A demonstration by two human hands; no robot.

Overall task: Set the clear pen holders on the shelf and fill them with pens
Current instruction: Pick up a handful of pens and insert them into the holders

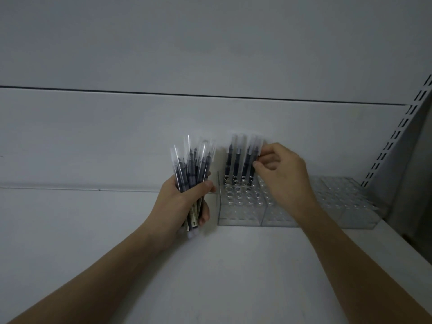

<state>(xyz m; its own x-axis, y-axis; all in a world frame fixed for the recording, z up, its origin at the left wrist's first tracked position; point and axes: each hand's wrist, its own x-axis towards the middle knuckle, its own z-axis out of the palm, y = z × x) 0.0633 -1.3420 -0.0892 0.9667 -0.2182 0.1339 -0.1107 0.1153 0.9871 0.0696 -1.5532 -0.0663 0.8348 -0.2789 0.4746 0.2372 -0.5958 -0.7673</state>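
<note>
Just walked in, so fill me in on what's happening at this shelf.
A person is loading pens into clear pen holders on a white shelf. The left hand grips a bundle of capped pens upright. The right hand pinches the rightmost of the pens standing in the back row of the leftmost holder. The holes in front of that row are empty, and the holders further right look unfilled.

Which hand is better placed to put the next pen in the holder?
Right. The right hand is already at the pens standing in the holder; the left hand grips the bundle.
</note>
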